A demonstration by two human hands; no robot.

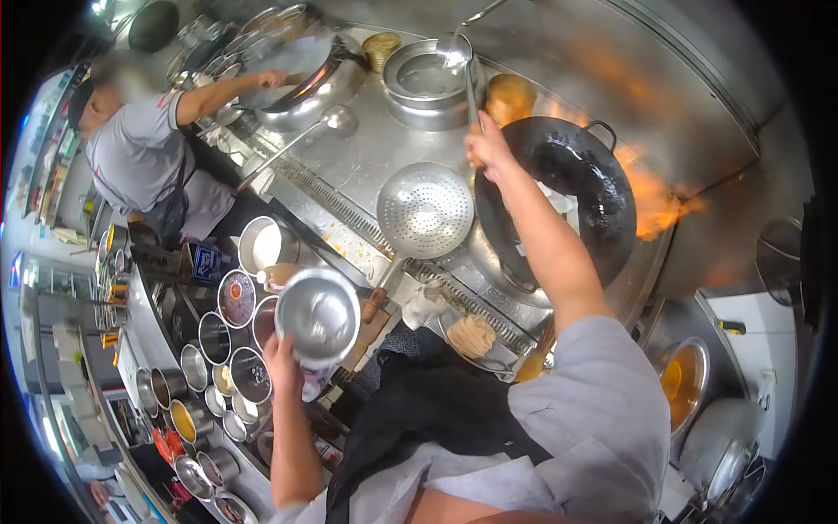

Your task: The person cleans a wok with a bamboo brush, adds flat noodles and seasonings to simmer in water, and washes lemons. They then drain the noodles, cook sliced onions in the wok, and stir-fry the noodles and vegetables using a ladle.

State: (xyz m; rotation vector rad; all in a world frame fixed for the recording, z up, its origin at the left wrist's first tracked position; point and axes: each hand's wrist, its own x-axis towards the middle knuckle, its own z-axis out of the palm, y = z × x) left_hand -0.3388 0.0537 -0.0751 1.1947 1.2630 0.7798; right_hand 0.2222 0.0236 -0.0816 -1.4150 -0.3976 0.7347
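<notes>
My left hand grips the rim of a shiny metal bowl; its inside looks bare. With my right hand I hold a long-handled ladle, fingers wrapped round the handle. The ladle's head is over the metal pot, beneath a running spout. Under my right forearm sits a black wok with something white in it, partly hidden by the arm. A large perforated strainer lies left of the wok, its wooden handle toward me.
Flames rise along the wok's right side. Several metal containers of ingredients crowd the left counter. A co-worker reaches over another wok at upper left. Another ladle lies near that wok. A pan with yellow contents stands at right.
</notes>
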